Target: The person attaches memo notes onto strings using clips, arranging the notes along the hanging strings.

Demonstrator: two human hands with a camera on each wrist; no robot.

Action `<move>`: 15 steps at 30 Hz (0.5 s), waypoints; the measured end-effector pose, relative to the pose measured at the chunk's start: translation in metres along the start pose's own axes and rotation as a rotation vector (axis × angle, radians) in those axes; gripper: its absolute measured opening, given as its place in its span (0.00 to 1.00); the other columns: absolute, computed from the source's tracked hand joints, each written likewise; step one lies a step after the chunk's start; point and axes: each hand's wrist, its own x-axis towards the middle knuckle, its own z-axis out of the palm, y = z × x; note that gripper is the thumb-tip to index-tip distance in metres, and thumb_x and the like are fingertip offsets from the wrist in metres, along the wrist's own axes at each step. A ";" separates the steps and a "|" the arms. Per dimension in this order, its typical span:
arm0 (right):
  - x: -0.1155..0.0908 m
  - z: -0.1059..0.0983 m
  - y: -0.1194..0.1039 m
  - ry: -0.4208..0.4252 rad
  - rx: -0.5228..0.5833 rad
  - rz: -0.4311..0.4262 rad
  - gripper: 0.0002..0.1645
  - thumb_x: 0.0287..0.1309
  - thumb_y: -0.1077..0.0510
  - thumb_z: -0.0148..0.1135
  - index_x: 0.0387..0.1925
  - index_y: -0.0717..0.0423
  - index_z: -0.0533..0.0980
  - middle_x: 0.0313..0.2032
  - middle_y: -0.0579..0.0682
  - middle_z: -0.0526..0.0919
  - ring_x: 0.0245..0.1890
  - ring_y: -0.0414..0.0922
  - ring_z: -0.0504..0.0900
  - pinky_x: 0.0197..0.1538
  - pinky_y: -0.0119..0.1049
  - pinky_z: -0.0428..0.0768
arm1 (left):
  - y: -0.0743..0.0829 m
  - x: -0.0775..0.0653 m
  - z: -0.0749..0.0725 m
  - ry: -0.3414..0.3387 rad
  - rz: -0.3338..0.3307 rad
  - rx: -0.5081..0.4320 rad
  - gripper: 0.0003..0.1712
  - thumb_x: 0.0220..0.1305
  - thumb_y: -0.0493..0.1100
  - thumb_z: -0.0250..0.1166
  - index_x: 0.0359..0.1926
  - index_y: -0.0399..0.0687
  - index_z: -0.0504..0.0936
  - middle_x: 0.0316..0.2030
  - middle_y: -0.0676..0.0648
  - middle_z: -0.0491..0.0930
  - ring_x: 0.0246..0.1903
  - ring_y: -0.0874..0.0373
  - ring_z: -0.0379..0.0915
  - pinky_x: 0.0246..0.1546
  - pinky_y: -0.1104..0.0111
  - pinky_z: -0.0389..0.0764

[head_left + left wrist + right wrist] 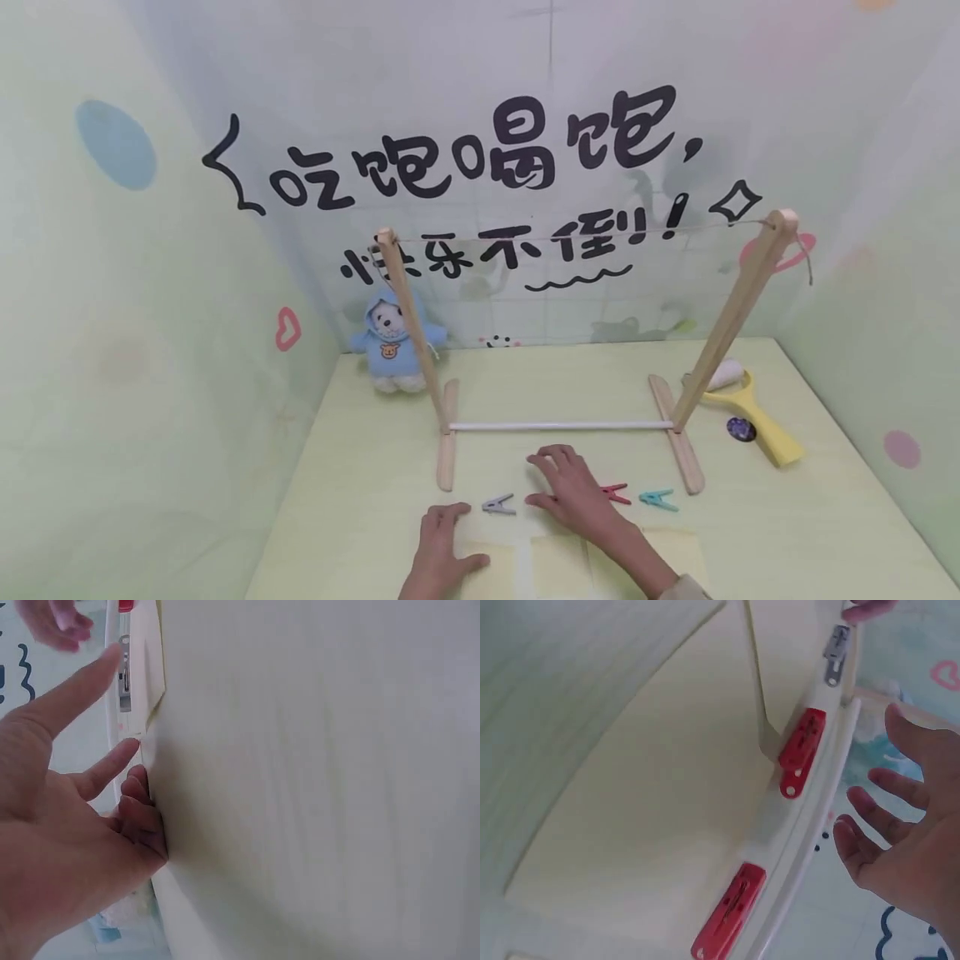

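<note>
My left hand (441, 554) rests at the table's front, fingers spread and loosely bent, beside a pale yellow sheet (498, 575). My right hand (577, 497) hovers over a row of clothespins with relaxed fingers and nothing in them. A grey clothespin (498, 504) lies between the two hands. One red clothespin (617, 493) pokes out past the right hand; another red clothespin (802, 750), mostly covered by that hand in the head view, shows in the right wrist view. Farther right lies a teal clothespin (658, 499). More yellow sheets (561, 568) lie nearer me, partly under the right forearm.
Behind the clothespins stands a wooden rack: a left post (412, 325), a right post (731, 325), a thin string across the top and a white rod (562, 426) low down. A blue-hooded plush toy (393, 346), a yellow-handled roller (761, 417) and a dark round disc (741, 429) sit around it.
</note>
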 end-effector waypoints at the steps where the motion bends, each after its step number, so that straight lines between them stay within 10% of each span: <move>1: 0.003 0.005 -0.002 -0.032 -0.020 -0.010 0.33 0.58 0.48 0.84 0.59 0.60 0.82 0.54 0.55 0.82 0.57 0.56 0.79 0.55 0.55 0.82 | 0.000 0.001 -0.001 -0.008 0.009 0.000 0.43 0.55 0.47 0.87 0.68 0.43 0.76 0.60 0.40 0.68 0.59 0.40 0.67 0.54 0.44 0.84; 7: 0.011 0.020 -0.017 -0.169 -0.067 -0.012 0.35 0.54 0.47 0.85 0.59 0.57 0.83 0.55 0.55 0.82 0.59 0.58 0.78 0.59 0.57 0.80 | 0.005 0.002 -0.001 0.001 0.028 0.019 0.33 0.53 0.43 0.87 0.56 0.51 0.80 0.59 0.42 0.68 0.56 0.46 0.65 0.49 0.56 0.82; 15: 0.006 0.037 -0.016 -0.083 -0.117 -0.105 0.28 0.49 0.48 0.88 0.48 0.51 0.83 0.53 0.51 0.83 0.56 0.54 0.79 0.57 0.56 0.80 | 0.006 0.002 -0.003 -0.002 0.016 0.003 0.20 0.54 0.41 0.85 0.45 0.49 0.86 0.57 0.42 0.68 0.55 0.46 0.64 0.48 0.54 0.82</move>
